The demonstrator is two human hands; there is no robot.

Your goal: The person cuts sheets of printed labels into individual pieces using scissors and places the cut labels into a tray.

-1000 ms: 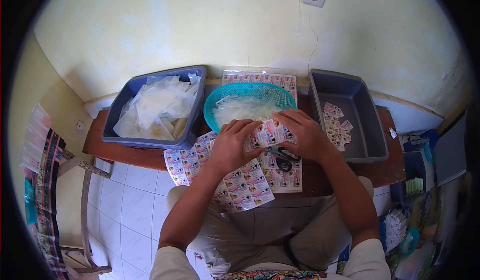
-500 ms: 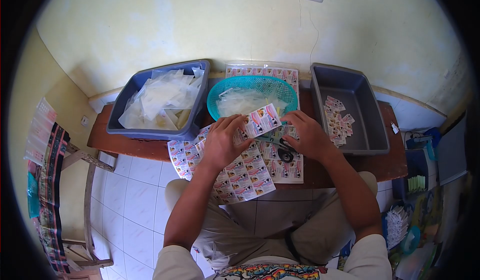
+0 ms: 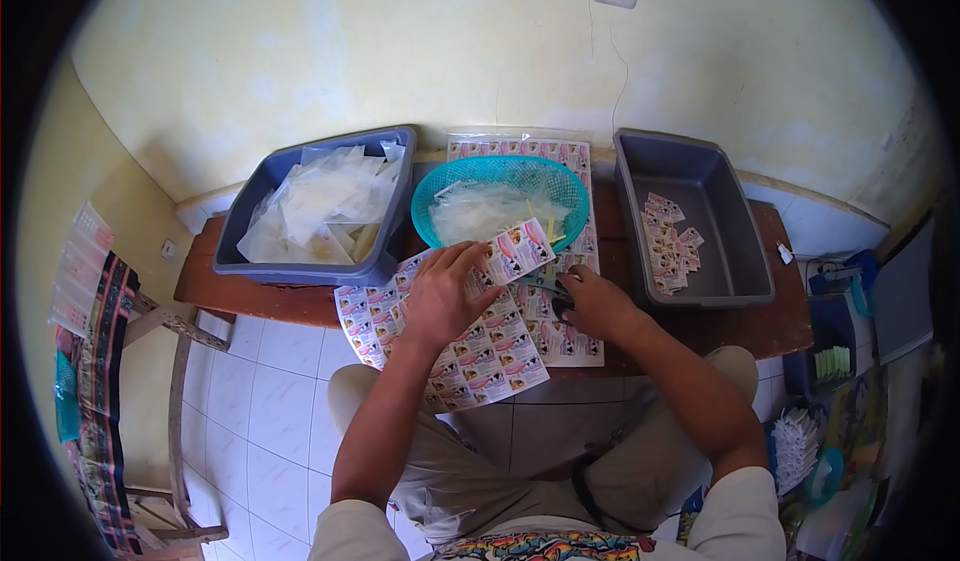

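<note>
My left hand point(image 3: 445, 296) is closed on a short strip of printed labels point(image 3: 520, 251), raised above the near rim of the turquoise basket point(image 3: 428, 229). To its right, my right hand point(image 3: 598, 303) is wrapped round the dark handles of the scissors point(image 3: 541, 282). The blades point left, just under the strip; whether they touch it I cannot tell. Below my left hand, a larger label sheet point(image 3: 497, 353) hangs over the bench's front edge. More printed sheets point(image 3: 562, 341) lie under the scissors. Clear plastic pieces point(image 3: 490, 213) fill the basket.
A grey tub point(image 3: 228, 246) heaped with clear plastic bags point(image 3: 330, 196) stands left on the wooden bench point(image 3: 275, 296). At the right, another grey tub point(image 3: 715, 211) holds a pile of cut labels point(image 3: 668, 251). The wall point(image 3: 400, 51) rises behind the bench.
My right hand has come down from the strip's right end and closed round the scissors' handles. My left hand keeps the strip in about the same place.
</note>
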